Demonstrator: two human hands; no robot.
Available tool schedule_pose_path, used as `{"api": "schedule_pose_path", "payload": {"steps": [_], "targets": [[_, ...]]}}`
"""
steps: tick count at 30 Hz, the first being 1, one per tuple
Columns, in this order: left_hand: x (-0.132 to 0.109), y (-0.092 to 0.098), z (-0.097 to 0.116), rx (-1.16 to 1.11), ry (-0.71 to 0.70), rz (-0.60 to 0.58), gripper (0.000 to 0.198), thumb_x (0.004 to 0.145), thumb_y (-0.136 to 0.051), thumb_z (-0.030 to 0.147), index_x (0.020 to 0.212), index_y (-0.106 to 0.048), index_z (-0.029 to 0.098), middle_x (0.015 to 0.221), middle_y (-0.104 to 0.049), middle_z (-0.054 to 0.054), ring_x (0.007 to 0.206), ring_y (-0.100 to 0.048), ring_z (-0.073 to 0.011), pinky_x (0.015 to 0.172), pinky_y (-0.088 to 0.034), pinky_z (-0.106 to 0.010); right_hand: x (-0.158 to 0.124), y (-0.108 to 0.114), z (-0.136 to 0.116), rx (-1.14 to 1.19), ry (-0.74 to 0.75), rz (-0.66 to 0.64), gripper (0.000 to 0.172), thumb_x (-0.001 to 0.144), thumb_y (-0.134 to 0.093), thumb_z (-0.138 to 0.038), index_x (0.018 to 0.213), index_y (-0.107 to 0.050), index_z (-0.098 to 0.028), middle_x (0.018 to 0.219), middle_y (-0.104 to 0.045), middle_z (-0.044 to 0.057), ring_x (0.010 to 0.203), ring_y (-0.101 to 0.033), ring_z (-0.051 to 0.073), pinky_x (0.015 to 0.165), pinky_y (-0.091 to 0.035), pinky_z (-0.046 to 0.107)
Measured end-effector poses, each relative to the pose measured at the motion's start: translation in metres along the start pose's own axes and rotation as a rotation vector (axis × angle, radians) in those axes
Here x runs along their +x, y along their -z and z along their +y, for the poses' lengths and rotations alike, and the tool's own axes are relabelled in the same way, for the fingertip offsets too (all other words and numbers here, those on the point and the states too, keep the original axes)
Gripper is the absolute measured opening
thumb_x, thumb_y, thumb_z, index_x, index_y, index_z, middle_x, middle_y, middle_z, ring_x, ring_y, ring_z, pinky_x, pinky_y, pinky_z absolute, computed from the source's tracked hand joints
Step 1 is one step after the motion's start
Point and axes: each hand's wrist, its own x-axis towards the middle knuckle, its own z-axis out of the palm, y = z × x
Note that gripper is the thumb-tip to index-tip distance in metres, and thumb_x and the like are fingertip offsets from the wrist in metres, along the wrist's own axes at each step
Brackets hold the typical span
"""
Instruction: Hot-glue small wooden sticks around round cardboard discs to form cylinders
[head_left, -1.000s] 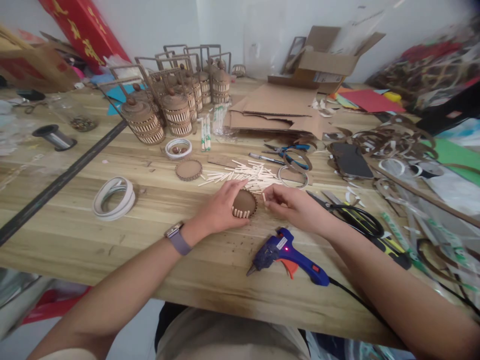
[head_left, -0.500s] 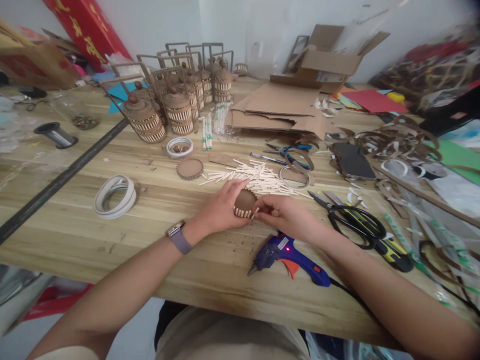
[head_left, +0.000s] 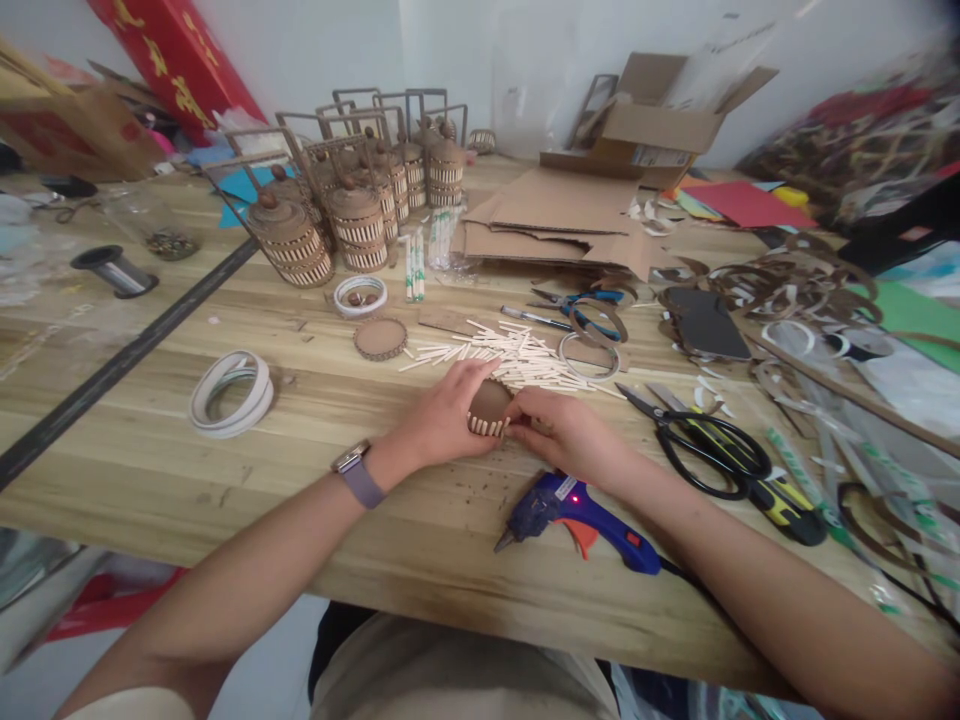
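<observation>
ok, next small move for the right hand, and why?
Probably press the end of the short row of sticks against the cardboard disc and let it set: the right hand is already at that end, the left hand steadies the disc, and the glue gun lies unheld on the table.

A brown round base (head_left: pixel 491 400) was held by the left hand (head_left: pixel 450 412). At its near right edge, a stick (head_left: pixel 506 425) was pinched by the right hand (head_left: pixel 553 428).

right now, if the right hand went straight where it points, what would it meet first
Likely the round cardboard piece, directly ahead of the right hand; they seem to touch, though depth is unclear.
</observation>
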Motion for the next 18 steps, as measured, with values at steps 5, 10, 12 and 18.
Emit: {"api": "schedule_pose_path", "payload": {"steps": [5, 10, 12, 18], "targets": [[0.0005, 0.0007, 0.0000, -0.017, 0.003, -0.001, 0.086, 0.070, -0.082, 0.027, 0.142, -0.036, 0.020, 0.140, -0.047, -0.017, 0.135, -0.045, -0.0329, 0.113, -0.039, -0.052, -0.0006, -0.0031, 0.0042, 0.024, 0.056, 0.040, 0.011, 0.087, -0.058, -0.010, 0.083, -0.061, -0.020, 0.081, -0.066, 0.003, 0.076, -0.060, 0.018, 0.068, -0.045, 0.027], [0.0001, 0.0007, -0.0022, -0.034, 0.004, -0.024, 0.095, 0.065, -0.088, 0.029, 0.144, -0.034, 0.025, 0.140, -0.047, -0.015, 0.134, -0.045, -0.0340, 0.113, -0.039, -0.055, -0.0008, -0.0042, 0.0055, 0.031, 0.080, 0.043, 0.011, 0.087, -0.058, -0.009, 0.083, -0.061, -0.018, 0.081, -0.065, 0.004, 0.076, -0.060, 0.018, 0.067, -0.044, 0.027], [0.0000, 0.0008, -0.0025, -0.040, 0.013, -0.034, 0.098, 0.063, -0.090, 0.030, 0.143, -0.035, 0.025, 0.140, -0.047, -0.015, 0.134, -0.045, -0.0341, 0.113, -0.039, -0.055, -0.0008, -0.0046, 0.0061, 0.025, 0.082, 0.044, 0.010, 0.087, -0.058, -0.009, 0.083, -0.061, -0.018, 0.081, -0.065, 0.004, 0.076, -0.060, 0.019, 0.068, -0.045, 0.028], [-0.0005, 0.0026, -0.0029, -0.028, 0.039, -0.061, 0.089, 0.066, -0.088, 0.029, 0.141, -0.040, 0.022, 0.144, -0.041, -0.017, 0.138, -0.041, -0.0334, 0.115, -0.038, -0.052, -0.0001, -0.0037, 0.0048, 0.000, 0.039, 0.022, 0.008, 0.087, -0.059, -0.012, 0.086, -0.064, -0.019, 0.083, -0.065, 0.004, 0.079, -0.061, 0.019, 0.071, -0.046, 0.029]]}}
